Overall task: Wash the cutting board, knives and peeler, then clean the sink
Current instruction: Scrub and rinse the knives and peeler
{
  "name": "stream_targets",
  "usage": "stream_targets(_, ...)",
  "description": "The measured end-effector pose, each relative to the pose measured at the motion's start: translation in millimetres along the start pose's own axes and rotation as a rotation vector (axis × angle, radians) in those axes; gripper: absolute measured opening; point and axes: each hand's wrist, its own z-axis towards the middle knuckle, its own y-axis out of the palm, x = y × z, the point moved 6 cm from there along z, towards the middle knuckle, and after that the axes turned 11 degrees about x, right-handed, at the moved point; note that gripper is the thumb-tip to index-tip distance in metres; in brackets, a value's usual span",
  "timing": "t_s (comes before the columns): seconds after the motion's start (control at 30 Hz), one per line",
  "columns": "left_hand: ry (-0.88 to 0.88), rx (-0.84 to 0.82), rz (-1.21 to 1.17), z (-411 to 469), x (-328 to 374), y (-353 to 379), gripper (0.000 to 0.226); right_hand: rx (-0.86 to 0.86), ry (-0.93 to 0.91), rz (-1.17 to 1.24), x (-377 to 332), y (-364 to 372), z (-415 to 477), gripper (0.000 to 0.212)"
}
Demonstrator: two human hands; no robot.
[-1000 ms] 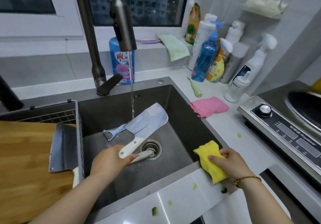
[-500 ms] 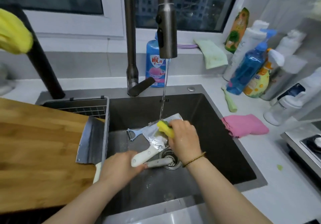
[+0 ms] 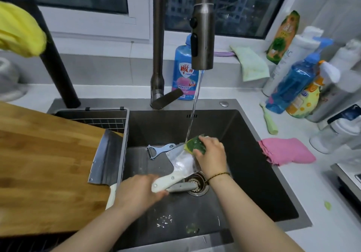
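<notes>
The cleaver (image 3: 180, 161) lies low in the dark steel sink (image 3: 254, 173), partly over the drain strainer (image 3: 201, 184). Its long axis runs from the white handle, nearest the person and to the left, up and rightward to the broad blade, which points at the sink's far wall. The left hand (image 3: 136, 191) is curled round the handle's end. The right hand (image 3: 212, 154) grips a yellow-and-green sponge (image 3: 195, 144) pressed on the far end of the soapy blade, just where the water stream (image 3: 192, 115) from the pull-down faucet (image 3: 202, 42) lands. A grey handle (image 3: 181, 187) lies under the white one, nearly crosswise (the rest of that tool is hidden). A blue peeler (image 3: 158, 150) lies just left of the blade, its head toward the left. Food scraps dot the sink floor near the front wall. At the sink's left end a wire basket (image 3: 93, 117) is largely covered by the wooden cutting board (image 3: 48, 163), and a second cleaver (image 3: 107, 158) rests on the board's right edge. Around the sink runs a white tabletop (image 3: 322, 193) carrying a pink cloth (image 3: 287, 151), a blue soap bottle (image 3: 183, 72) behind the faucet and a cluster of spray bottles (image 3: 293, 83) at the right. A green cloth (image 3: 252, 64) drapes over the sill of a dark window.
</notes>
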Motion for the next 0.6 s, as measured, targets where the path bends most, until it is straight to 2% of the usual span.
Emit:
stream_targets(0.13,-0.009,-0.006,0.019,2.9,-4.4,1.2,0.038,-0.132,-0.143,0.063,-22.2,19.7,-17.7,0.042)
stream_targets(0.3,0.001,0.008,0.028,1.7,-2.9,-0.9,0.038,0.021,0.108,0.013,9.6,-6.0,16.6,0.035)
stream_targets(0.37,-0.003,0.005,0.02,1.6,-2.0,-1.2,0.038,-0.005,0.074,-0.026,2.5,-3.4,12.2,0.034)
stream_targets(0.5,-0.021,0.007,0.003,3.2,-5.3,-1.3,0.038,-0.164,-0.117,0.009,-25.9,19.3,-18.1,0.033)
stream_targets(0.6,-0.014,0.016,0.0,2.8,-6.1,-2.9,0.038,-0.086,0.007,0.035,-6.8,3.0,-3.0,0.034)
